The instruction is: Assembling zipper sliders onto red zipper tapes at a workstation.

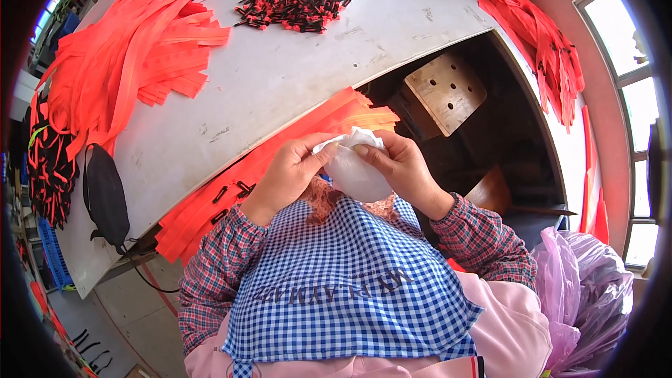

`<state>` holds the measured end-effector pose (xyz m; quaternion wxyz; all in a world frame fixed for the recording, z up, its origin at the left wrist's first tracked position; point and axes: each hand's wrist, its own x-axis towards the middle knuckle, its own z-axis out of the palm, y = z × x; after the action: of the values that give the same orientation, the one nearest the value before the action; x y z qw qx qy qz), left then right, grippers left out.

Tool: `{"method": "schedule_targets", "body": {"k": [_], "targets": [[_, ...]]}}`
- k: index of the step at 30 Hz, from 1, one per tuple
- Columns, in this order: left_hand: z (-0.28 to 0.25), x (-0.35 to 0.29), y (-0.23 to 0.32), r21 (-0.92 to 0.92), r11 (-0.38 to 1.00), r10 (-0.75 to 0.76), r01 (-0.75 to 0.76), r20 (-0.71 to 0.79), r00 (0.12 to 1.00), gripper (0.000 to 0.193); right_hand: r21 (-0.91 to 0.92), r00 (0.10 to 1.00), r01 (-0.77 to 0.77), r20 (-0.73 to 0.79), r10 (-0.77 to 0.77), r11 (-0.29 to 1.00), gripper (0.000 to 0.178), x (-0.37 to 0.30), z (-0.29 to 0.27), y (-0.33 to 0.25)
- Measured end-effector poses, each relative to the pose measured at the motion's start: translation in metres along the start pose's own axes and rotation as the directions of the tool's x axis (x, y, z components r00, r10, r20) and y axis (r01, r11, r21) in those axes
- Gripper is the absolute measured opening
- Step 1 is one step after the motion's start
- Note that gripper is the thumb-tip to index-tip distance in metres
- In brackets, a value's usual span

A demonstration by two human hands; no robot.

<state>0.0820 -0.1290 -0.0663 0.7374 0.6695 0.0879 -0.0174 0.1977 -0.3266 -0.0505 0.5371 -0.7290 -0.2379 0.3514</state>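
My left hand [292,172] and my right hand [411,171] meet in front of my chest. Between their thumbs and fingers they pinch the gathered top of a small white bag [358,173], thin and crinkled, whose rounded body hangs below. Whether anything is inside it I cannot tell. Just beyond and to the left, long orange-red zipper tapes [259,162] lie along the table's near edge, with a few black zipper sliders [221,194] on them.
On the white table [231,91] are a heap of orange-red tapes [133,56], a pile of black-and-red small parts [292,0] and a black oval pad [106,196] with a cable. A holed wooden board [448,91] stands in the dark table opening. Purple plastic bags [584,294] sit at right.
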Motion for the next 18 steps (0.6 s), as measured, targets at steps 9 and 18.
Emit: {"method": "schedule_targets", "body": {"k": [9, 18], "targets": [[-0.01, 0.005, -0.002, -0.686, 0.688, -0.108, -0.237, -0.419, 0.901, 0.029, 0.348, 0.931, 0.182, -0.361, -0.047, 0.92, 0.021, 0.01, -0.014, 0.014], [0.015, 0.003, -0.029, 0.89, 0.41, 0.363, -0.198, 0.04, 0.931, 0.019, -0.444, 0.804, 0.585, 0.426, -0.415, 0.679, 0.043, -0.04, -0.012, 0.036]]}}
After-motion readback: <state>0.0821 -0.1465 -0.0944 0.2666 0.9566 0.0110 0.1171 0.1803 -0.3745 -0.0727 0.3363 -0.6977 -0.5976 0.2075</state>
